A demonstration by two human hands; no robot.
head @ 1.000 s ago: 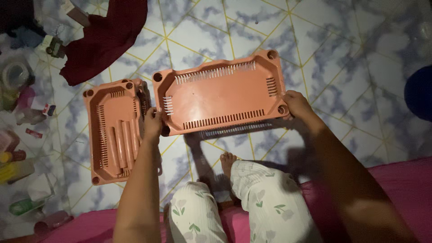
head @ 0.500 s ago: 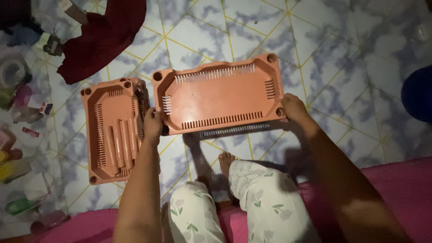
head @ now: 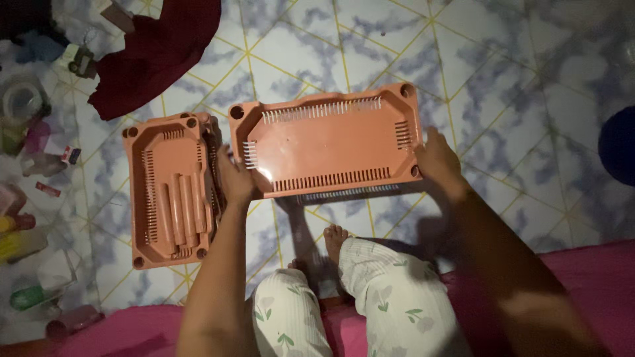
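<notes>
Both hands grip one salmon-pink plastic tray (head: 327, 145), held flat above the floor (head: 503, 86). Left hand (head: 237, 177) is closed on the tray's short left edge, thumb on top. Right hand (head: 436, 160) is closed on the short right edge near the corner socket. The tray has slotted sides and a round socket at each corner. It throws a shadow on the tiles below.

Surroundings: just left of the left hand, a stack of matching trays (head: 173, 190) rests on the floor, with several loose pink posts lying in the top one. The stack nearly touches the left hand. Whether they make contact cannot be told. Beyond the stack, up and left, lies a dark red cloth (head: 155, 56). Bottles and small clutter (head: 26, 165) sit far left. A bare foot (head: 335, 238) and patterned trouser legs lie below the tray, between the forearms. A pink bed (head: 582, 284) runs under the right forearm. A dark blue object (head: 618, 145) lies far right.

Change against 0.5 s ago: the left hand has shifted further in under the tray's left corner. The right hand sits slightly higher on its edge. The tray is nearly in the same place.
</notes>
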